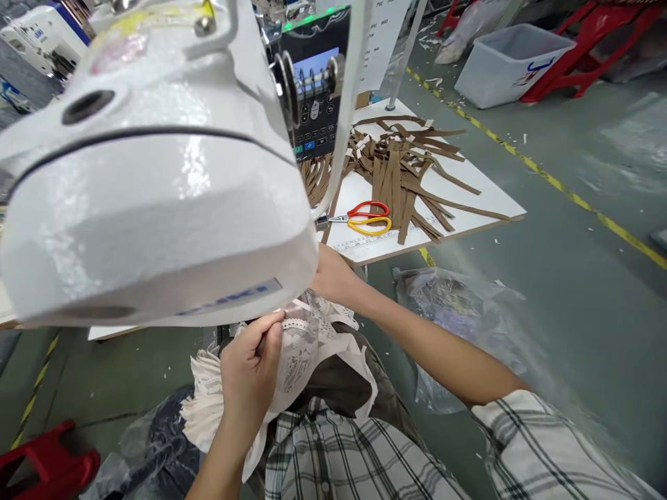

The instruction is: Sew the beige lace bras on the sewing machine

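**Both hands on white lace under the sewing machine head**

The left hand (250, 368) is closed on a piece of white lace fabric (305, 351), thumb and fingertips pinching its scalloped upper edge just below the front of the white sewing machine (156, 201). The right hand (333, 278) reaches in from the right, forearm stretched across the lap; its fingers are hidden behind the machine head, so whether they are shut on the fabric cannot be told. The lace lies bunched in the person's lap over a brown cloth (338, 385), its gathered mass trailing down and to the left of the left wrist. The held edge runs roughly left to right between the two hands, pointing toward the machine's underside.

Beyond the machine, the desk (484, 198) carries a loose heap of brown strips (401, 163), most lying with their long sides running away from the viewer. Red and yellow scissors (367, 217) lie beside the heap, blades pointing left toward the machine. A control panel (315, 90) with a lit screen stands behind the machine head. On the floor sit a clear plastic bag (458, 312) and a white bin (508, 62).
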`<action>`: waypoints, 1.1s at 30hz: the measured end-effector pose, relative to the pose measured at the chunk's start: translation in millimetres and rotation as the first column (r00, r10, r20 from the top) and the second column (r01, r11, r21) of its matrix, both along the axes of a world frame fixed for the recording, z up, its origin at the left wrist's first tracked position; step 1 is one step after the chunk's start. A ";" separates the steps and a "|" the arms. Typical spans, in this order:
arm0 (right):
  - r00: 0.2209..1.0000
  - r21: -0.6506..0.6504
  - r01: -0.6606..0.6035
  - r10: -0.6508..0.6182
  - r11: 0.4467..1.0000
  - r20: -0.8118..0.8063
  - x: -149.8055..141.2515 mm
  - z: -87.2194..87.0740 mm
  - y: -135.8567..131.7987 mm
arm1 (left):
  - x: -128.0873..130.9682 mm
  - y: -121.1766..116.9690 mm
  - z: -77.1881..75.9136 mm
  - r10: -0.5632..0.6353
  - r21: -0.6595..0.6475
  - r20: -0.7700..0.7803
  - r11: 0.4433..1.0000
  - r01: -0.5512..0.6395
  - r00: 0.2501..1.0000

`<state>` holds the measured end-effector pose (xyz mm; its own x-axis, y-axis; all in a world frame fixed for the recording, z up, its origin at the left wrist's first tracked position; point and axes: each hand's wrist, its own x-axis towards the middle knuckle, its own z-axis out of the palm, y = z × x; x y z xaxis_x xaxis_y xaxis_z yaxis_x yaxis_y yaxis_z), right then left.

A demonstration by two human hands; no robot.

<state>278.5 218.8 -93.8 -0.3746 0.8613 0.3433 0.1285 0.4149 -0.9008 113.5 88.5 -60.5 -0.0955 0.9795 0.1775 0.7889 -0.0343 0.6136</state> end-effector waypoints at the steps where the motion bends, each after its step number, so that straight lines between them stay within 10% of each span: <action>1: 1.000 -0.009 0.002 -0.002 1.000 0.007 0.2 1.5 -0.6 | -0.2 -0.4 -0.1 0.005 -0.005 0.003 1.000 -0.005 1.000; 33: 0.997 0.026 0.057 -0.059 0.998 0.056 -0.4 0.8 -4.3 | -4.6 2.6 -6.2 -0.034 0.026 0.079 0.999 0.032 0.996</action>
